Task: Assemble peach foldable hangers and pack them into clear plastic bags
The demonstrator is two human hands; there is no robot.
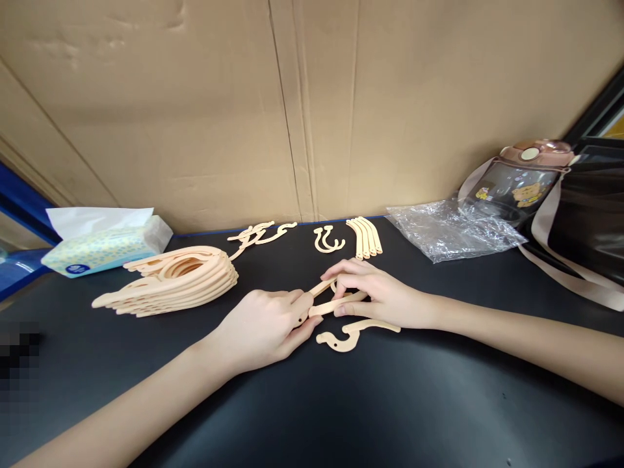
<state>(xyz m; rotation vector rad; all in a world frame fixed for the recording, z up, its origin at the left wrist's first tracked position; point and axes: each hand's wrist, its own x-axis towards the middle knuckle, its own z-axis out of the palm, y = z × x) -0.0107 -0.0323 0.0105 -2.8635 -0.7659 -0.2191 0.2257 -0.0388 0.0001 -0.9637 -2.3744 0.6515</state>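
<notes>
My left hand [266, 328] and my right hand [375, 296] meet at the middle of the black table [312, 403], both closed on thin peach plastic hanger pieces [331, 304]. The left fingers pinch one end of a straight bar. My right fingers press on the other end and on a small hook part. Just in front of the hands lies a loose curved hook piece [348, 337] on the table.
A stack of peach hangers [175, 279] lies at the left. Loose hook parts [260, 235], a small hook [329, 242] and a bundle of bars [364, 237] lie at the back. A tissue pack [104, 244], a clear plastic bag [451, 231], a bottle [521, 182] and a dark bag [589, 227] stand around. A cardboard wall rises behind.
</notes>
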